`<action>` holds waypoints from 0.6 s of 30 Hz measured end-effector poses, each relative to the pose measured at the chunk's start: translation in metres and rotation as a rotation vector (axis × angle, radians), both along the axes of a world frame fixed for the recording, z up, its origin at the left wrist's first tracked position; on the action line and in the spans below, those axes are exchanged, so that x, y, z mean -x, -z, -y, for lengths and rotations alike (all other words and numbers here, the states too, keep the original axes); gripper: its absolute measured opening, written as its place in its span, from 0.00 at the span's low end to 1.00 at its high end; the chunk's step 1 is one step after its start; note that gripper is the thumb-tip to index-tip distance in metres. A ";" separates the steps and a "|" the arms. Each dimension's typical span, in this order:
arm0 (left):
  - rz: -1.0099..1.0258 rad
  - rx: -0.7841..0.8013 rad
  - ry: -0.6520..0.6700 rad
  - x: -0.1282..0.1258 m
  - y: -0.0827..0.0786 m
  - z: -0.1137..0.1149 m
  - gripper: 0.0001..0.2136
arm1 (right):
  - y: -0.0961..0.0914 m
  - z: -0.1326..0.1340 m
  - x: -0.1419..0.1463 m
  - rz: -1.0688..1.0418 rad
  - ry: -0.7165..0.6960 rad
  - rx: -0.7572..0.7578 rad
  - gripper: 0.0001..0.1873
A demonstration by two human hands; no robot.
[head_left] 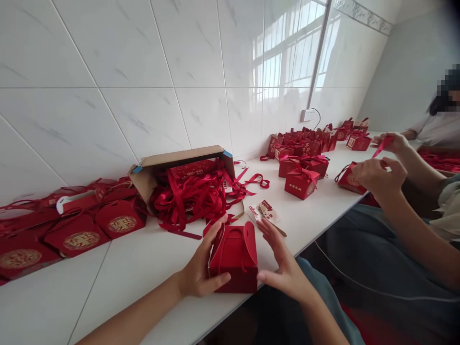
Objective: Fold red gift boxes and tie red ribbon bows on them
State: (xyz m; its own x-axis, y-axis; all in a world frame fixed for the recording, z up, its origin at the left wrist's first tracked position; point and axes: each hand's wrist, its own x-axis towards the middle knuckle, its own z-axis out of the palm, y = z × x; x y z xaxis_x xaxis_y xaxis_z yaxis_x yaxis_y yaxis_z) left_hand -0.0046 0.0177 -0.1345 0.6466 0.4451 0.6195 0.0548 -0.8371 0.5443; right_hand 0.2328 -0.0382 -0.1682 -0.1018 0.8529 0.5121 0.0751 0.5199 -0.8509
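A red gift box (235, 278) stands at the table's front edge, its curved top flaps raised and a thin red cord hanging over the front. My left hand (197, 268) grips its left side, with the thumb across the front and the fingers along the side. On the other side, my right hand (283, 268) is open with fingers spread; its thumb tip is at the box's right edge. Just behind the box lie printed cards (265, 211). A cardboard carton (143, 189) on its side spills red ribbons (194, 196) near my left fingertips.
Red boxes with gold emblems (81, 239) line the wall at left. Ribbon-tied boxes (301, 184) and a row of red bags (309, 143) stand at right. A co-worker's hands (381, 177) hold a ribbon over another red box (348, 179). Another person sits farther back.
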 end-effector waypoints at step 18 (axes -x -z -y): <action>0.019 0.081 -0.305 -0.001 -0.001 0.010 0.18 | -0.004 0.004 0.006 0.107 0.236 -0.142 0.22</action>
